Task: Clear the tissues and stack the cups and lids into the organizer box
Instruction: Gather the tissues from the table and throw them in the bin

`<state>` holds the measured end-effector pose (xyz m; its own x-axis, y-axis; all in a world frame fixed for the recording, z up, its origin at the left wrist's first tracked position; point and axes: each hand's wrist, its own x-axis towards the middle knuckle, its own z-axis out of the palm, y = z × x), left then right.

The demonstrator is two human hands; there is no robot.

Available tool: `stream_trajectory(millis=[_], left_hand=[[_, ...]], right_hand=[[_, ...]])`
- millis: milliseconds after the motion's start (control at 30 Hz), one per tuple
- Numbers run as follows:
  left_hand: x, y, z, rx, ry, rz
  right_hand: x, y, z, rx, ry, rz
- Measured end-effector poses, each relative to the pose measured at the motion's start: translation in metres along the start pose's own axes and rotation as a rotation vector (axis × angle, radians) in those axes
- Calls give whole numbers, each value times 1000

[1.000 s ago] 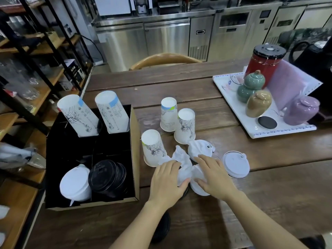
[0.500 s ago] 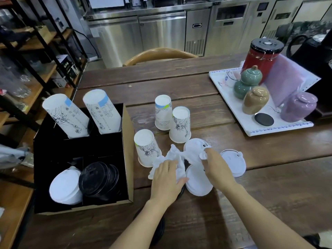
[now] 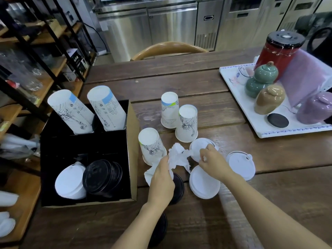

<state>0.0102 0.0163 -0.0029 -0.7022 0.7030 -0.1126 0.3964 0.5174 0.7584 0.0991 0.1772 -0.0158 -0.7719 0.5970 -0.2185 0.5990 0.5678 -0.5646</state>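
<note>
My left hand (image 3: 162, 174) and my right hand (image 3: 212, 161) both grip crumpled white tissues (image 3: 177, 157) just above the table. Three upside-down paper cups (image 3: 186, 124) stand behind them. White lids (image 3: 203, 186) lie under and around my right hand, another white lid (image 3: 240, 165) to its right. Black lids (image 3: 177, 184) lie beneath my left wrist. The black organizer box (image 3: 133, 126) at left holds two cup stacks (image 3: 106, 108), a white lid stack (image 3: 70, 180) and a black lid stack (image 3: 102, 176).
A white tray (image 3: 233, 83) at the right carries a red canister (image 3: 277, 51) and several ceramic jars. A wooden chair back (image 3: 168, 48) is at the table's far edge. Shelving (image 3: 36, 69) runs along the left.
Both hands have lifted the tissues off the lids and drawn them together; the right hand shifted up and right, uncovering the white lids beneath.
</note>
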Motion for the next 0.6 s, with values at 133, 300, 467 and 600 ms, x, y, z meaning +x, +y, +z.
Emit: stream_trajectory(millis=[133,300,467,600], left_hand=[[-7,-9,-6,71,107,116],[-6,-17,-10,165,168,-96],[-3,-20,-9,304,141,-250],[7,-28,-4,392,93,-303]], right_hand=[[10,-8,-7,75,166,-83],[25,-26,-1,2,142,-134],[33,-38,25,-137,-93,-69],[36,-41,37,-371,-101,-73]])
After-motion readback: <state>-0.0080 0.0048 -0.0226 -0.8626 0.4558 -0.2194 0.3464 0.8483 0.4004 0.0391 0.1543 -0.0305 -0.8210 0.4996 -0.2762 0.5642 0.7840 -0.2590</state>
